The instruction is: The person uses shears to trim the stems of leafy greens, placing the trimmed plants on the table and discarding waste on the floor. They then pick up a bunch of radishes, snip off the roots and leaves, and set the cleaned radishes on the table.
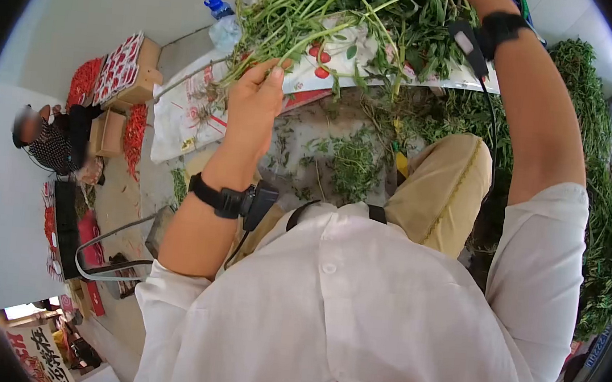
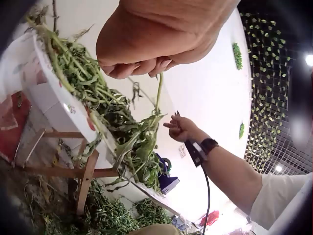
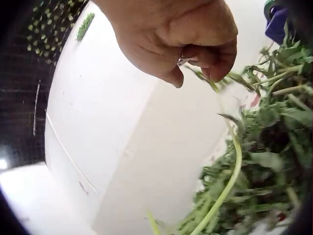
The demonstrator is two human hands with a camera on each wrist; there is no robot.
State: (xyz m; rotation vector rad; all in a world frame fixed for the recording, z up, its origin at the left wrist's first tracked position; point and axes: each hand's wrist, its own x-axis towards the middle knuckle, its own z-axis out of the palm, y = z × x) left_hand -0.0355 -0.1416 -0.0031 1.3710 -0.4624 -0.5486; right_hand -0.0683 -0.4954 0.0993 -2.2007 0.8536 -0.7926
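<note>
Buttons (image 1: 328, 269) run down our white shirt (image 1: 266, 311) nearest to us, and tan trousers (image 1: 452, 182) show just beyond it, one knee to the right. Black straps (image 1: 207, 195) circle both our wrists. Loose leaves (image 1: 352, 162) lie scattered on the floor between our knees and the table.

Farther on, to the left, our left hand (image 1: 254, 103) is at the near edge of the heap, its fingers curled and pinching a green stem (image 2: 160, 93) that runs out past the fingertips. Our right hand (image 3: 181, 39) reaches to the far right, mostly outside the head view; the right wrist view shows its thumb and fingers bent in, pinching a thin green sprig (image 3: 211, 84), a little blurred.

Between and beyond our hands, the heap of greens (image 1: 429, 27) spreads over a white cover (image 1: 362, 44) printed with red fruit. Wooden legs (image 2: 87, 181) stand under the table. A bigger pile of leafy greens (image 1: 604, 275) lines the right side.

A blue-topped bottle (image 1: 225, 32) stands to the far left of the heap. Well off to the left we see a cardboard box (image 1: 111, 132) and another person (image 1: 55, 144) in a dark spotted top.
</note>
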